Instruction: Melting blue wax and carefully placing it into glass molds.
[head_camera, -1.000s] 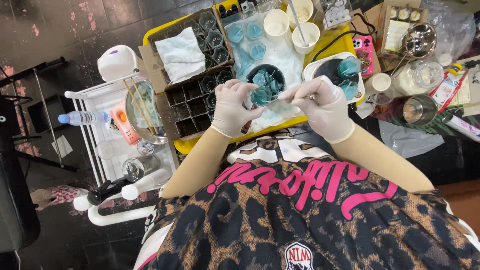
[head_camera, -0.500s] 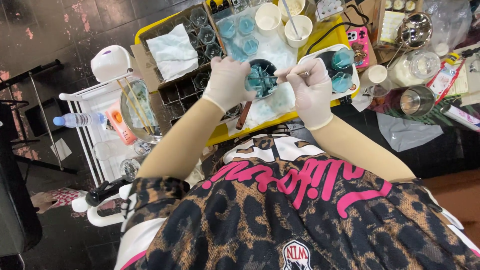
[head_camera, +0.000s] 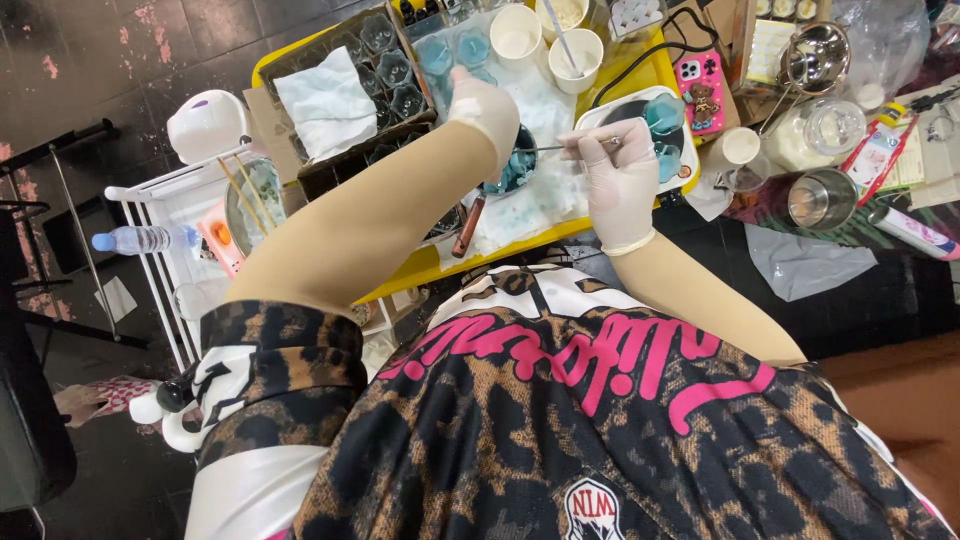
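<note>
Seen from the head camera: left hand (head_camera: 487, 105), gloved, stretched forward over the yellow tray (head_camera: 420, 268), fingers curled near two blue cups (head_camera: 455, 50) at the far edge, whether clasping anything impossible to tell. Right hand (head_camera: 620, 175), also gloved, pinched shut on a thin metal tool (head_camera: 560, 148), long axis running leftward from the fingers toward the dark bowl (head_camera: 515, 165) of blue pieces, tip just at its rim. Bowl lying between both hands, right nearer. Counted beyond: three white cups (head_camera: 518, 32), one holding a stick; two blue pieces on the white plate (head_camera: 645, 110) just right of the tool hand; one pink phone (head_camera: 700, 80); two steel cups (head_camera: 815, 200) well apart to the right.
</note>
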